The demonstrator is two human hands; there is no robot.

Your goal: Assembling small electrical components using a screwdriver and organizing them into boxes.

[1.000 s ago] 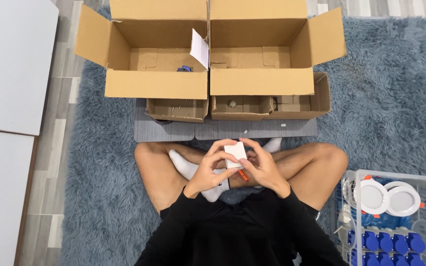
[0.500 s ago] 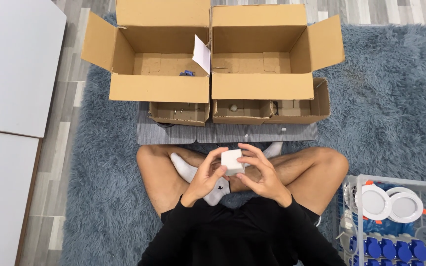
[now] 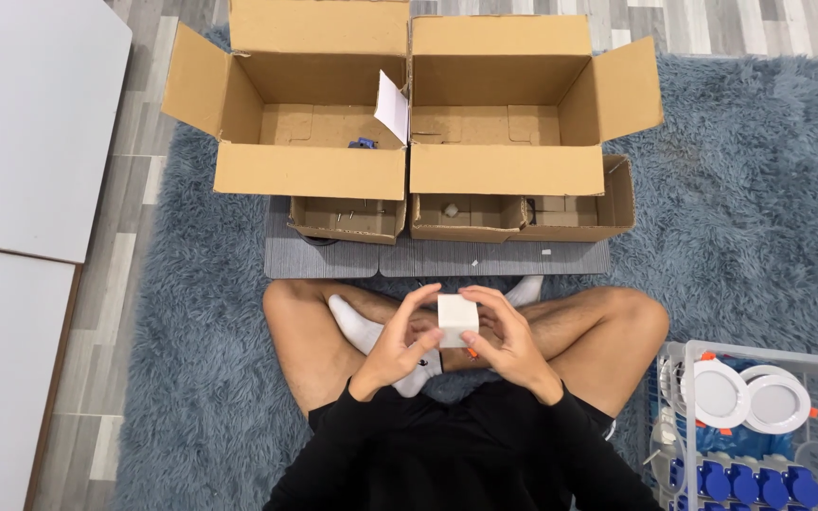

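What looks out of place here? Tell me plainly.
Little stands out. A white paper slip leans askew on the wall between the two open cardboard boxes. Both hands, left hand and right hand, hold the small white box squarely.

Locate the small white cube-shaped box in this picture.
In the head view, the small white cube-shaped box sits low at centre, held between the left hand and right hand above the person's crossed legs, nearer than the open brown cardboard boxes.
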